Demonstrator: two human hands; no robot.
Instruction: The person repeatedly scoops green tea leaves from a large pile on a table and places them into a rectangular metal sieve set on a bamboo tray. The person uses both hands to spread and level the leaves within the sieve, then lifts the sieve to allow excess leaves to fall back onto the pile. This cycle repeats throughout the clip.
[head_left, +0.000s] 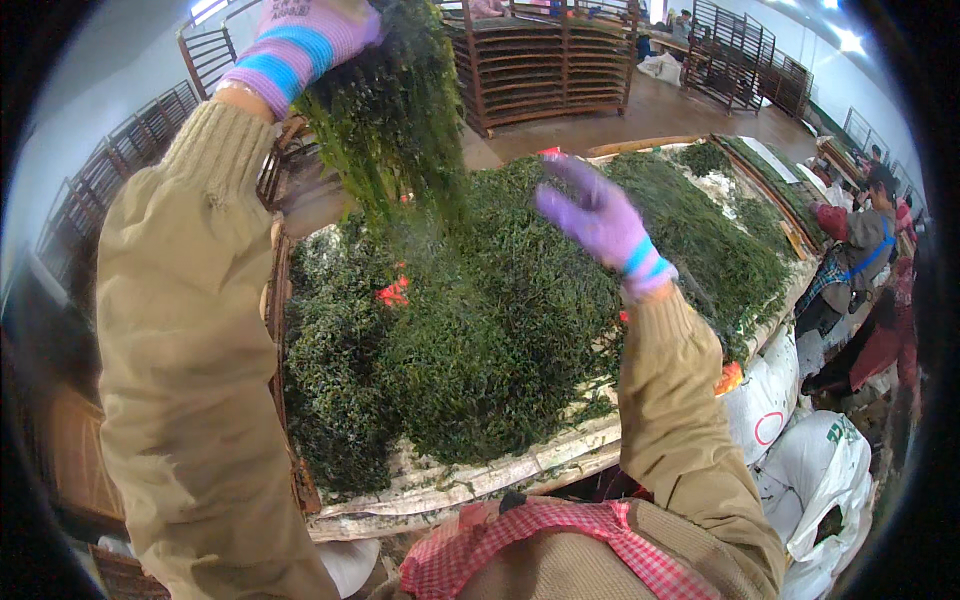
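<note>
My left hand (319, 41), in a lilac knitted glove with blue bands, is raised at the top of the view. It grips a long hanging bunch of dark green plant strands (397, 120), blurred at its lower end. My right hand (592, 214), gloved alike, hovers above the table with fingers apart and nothing in it. Below both hands a thick layer of green plant material (495, 337) covers the worktable. The pale near edge of the tabletop (465, 484) shows from under it. A small red scrap (392, 291) lies among the greens.
Tall slatted rack carts (551, 71) stand beyond the table, and more racks (124, 142) line the left wall. At my right are stuffed white sacks (814, 465). Another person (862, 232) works at the table's right side. A wooden-edged tray (765, 195) lies at the far right.
</note>
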